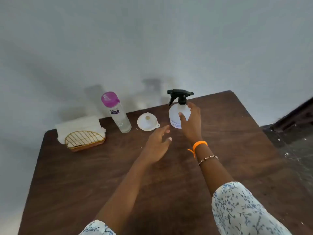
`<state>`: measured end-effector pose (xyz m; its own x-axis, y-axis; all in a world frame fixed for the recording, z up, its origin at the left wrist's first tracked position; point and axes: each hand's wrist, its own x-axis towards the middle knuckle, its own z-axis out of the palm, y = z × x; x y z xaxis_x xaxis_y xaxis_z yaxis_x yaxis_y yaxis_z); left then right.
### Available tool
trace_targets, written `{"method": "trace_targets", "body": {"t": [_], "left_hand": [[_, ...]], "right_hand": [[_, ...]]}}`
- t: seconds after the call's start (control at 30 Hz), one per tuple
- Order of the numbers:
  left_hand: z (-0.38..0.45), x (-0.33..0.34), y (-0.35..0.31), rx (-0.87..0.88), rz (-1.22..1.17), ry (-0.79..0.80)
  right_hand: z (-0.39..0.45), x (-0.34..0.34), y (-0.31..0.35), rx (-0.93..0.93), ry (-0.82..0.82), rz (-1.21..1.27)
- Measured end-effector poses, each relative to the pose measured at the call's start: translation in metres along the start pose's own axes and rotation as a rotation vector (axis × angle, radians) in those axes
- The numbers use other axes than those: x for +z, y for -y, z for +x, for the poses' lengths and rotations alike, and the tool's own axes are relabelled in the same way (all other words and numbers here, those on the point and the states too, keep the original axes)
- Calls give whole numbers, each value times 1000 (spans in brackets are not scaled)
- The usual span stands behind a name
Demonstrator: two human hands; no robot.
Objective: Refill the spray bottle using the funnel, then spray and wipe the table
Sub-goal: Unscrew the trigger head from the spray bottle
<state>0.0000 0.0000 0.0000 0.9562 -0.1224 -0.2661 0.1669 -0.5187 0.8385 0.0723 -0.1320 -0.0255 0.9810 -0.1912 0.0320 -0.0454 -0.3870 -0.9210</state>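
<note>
My right hand (190, 123) is spread wide around the spray bottle (177, 116), thumb in front and fingers curling past its right side; whether skin is already touching plastic I cannot tell; an orange band (199, 144) and a beaded bracelet (208, 158) circle that wrist. My left hand (156, 146) hovers flat and open above the table (118, 175), empty, fingers aimed toward one o'clock at the bottle's base.

The bottle stands upright at about twelve o'clock on the far half of the table; its rounded, milky plastic body looks smooth and light, so I judge it would tip easily and could slip if wet; the best hold is around the belly with one hand while the other turns the black trigger head (180, 96) off at the collar.

Just beside it at eleven o'clock lies the white funnel (147, 122), mouth upward, rigid thin plastic with a small tab; it looks feather-light and best pinched by the rim. Further toward ten o'clock stands a tall clear water bottle (119, 118) with a glossy pink cap (109, 99), seemingly full and so the heaviest item; at nine o'clock a gold wire holder (83, 139) keeps soft white napkins (77, 125). The tabletop is dark, grained brown wood with rounded corners.
</note>
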Motion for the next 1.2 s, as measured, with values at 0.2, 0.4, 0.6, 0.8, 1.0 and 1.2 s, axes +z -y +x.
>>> {"method": "trace_targets", "body": {"t": [0.2, 0.4, 0.6, 0.8, 1.0, 1.2], "left_hand": [[11, 7, 9, -22, -48, -17], [9, 7, 21, -38, -47, -27], [-16, 7, 21, 52, 11, -53], [-53, 19, 41, 214, 197, -254], [-94, 22, 63, 193, 143, -281], [-130, 26, 85, 81, 72, -218]], "right_hand": [[29, 9, -2, 25, -12, -33], [28, 6, -3, 25, -18, -24], [-24, 6, 6, -16, 1, 38], [-105, 11, 15, -10, 91, 86], [-164, 15, 17, 1, 199, 96], [-205, 12, 14, 26, 285, 112]]}}
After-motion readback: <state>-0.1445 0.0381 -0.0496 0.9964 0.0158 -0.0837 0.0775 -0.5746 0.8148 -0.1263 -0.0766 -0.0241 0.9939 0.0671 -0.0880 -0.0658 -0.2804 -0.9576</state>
